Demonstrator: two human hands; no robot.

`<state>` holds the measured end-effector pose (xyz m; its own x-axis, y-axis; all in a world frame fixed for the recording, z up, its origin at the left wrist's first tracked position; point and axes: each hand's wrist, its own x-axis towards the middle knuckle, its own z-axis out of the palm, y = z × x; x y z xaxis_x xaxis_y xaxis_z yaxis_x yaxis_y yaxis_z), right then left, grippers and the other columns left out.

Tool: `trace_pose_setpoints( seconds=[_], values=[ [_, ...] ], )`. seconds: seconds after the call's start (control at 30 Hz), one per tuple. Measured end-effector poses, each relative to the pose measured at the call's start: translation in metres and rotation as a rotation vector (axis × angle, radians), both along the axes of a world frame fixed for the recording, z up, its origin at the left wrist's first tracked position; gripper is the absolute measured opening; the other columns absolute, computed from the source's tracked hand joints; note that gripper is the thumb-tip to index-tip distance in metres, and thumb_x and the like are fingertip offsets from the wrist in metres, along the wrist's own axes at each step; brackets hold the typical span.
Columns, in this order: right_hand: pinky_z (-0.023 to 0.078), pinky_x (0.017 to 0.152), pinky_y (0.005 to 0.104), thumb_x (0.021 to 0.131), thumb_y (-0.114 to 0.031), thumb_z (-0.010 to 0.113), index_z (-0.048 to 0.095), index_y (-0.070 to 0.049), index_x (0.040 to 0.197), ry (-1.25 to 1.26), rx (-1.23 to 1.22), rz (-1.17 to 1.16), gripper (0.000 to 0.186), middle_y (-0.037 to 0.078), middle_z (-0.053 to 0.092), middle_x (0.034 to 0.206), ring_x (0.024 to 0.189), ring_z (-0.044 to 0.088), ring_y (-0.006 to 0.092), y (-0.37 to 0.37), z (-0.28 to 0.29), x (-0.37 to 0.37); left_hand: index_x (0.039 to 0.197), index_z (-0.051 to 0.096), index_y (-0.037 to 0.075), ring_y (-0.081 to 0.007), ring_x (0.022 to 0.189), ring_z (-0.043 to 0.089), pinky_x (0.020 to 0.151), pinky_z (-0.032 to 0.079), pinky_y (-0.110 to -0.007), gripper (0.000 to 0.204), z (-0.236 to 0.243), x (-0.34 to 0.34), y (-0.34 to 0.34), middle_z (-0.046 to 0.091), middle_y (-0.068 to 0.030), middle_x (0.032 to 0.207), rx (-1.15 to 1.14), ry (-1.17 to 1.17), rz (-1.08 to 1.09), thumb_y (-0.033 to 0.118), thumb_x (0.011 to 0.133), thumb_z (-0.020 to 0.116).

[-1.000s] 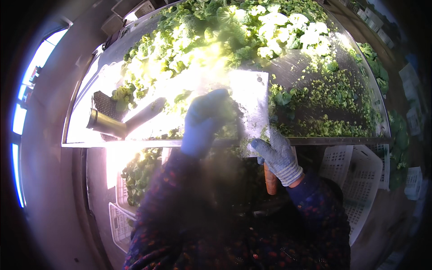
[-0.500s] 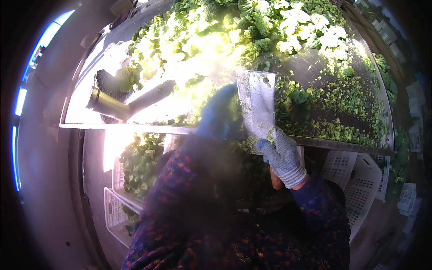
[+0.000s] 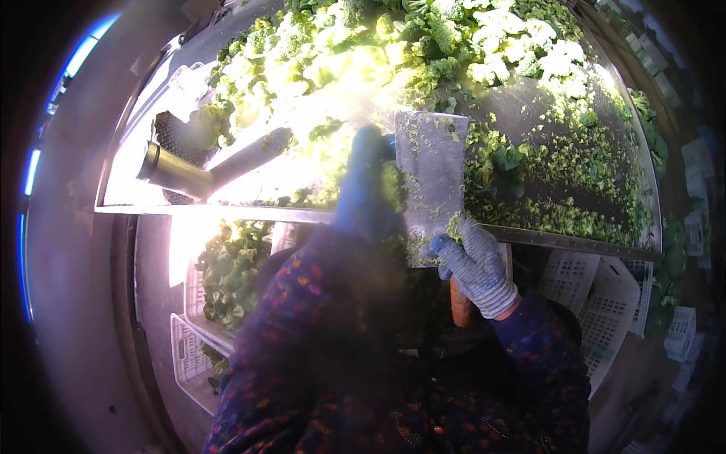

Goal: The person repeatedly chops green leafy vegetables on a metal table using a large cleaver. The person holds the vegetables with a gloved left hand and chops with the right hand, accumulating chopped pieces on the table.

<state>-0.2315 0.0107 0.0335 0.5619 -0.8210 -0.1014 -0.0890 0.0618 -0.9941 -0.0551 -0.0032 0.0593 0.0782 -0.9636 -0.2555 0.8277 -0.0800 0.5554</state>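
My right hand point(image 3: 484, 268), in a pale grey knit glove, grips a cleaver with a brown wooden handle point(image 3: 460, 304). The cleaver's broad metal blade point(image 3: 431, 170) points away from me over the table's near edge, specked with green crumbs. Left of the blade is my left hand point(image 3: 363, 185) in a blue glove, closed around a green broccoli head point(image 3: 391, 184). Glare and haze blur this hand, so the finger positions and the broccoli's outline are unclear. Beyond both hands, broccoli heads point(image 3: 446, 34) are heaped on the metal table point(image 3: 529, 102).
Green crumbs point(image 3: 560, 170) and a loose leaf point(image 3: 507, 157) lie right of the blade. A metal tube-like object point(image 3: 181, 178) lies at the table's left, in strong glare. White plastic crates point(image 3: 605, 310) stand below at the right; another crate point(image 3: 189, 363) and leafy greens point(image 3: 227, 268) are below left.
The cleaver blade has turned slightly more upright and its face has lost its bright shine. The wooden handle shows more below my right hand. My left hand stays beside the blade with little movement.
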Motion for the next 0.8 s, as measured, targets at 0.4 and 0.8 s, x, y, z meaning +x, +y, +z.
trace_pose_setpoints(
  seconds=[0.4, 0.8],
  values=[
    [0.046, 0.050, 0.0238, 0.087, -0.014, 0.059, 0.052, 0.001, 0.114, 0.105, -0.556, 0.078, 0.031, 0.006, 0.063, 0.079, 0.054, 0.053, 0.0080, 0.001, -0.010, 0.006, 0.136, 0.022, -0.008, -0.0341, 0.126, 0.033, 0.105, 0.026, -0.040, 0.067, 0.011, -0.006, 0.020, 0.034, -0.0241, 0.135, -0.229, -0.480, -0.005, 0.013, 0.080, 0.054],
    [0.048, 0.057, 0.0273, 0.082, -0.012, 0.061, 0.058, 0.001, 0.110, 0.092, -0.133, 0.229, 0.031, 0.007, 0.065, 0.081, 0.061, 0.058, 0.0109, -0.015, 0.020, -0.025, 0.115, 0.052, 0.007, -0.0212, 0.091, 0.056, 0.072, 0.049, -0.035, 0.036, 0.015, 0.017, 0.011, 0.055, -0.0094, 0.098, -0.048, 0.010, 0.083, 0.032, 0.088, 0.053]
  ],
)
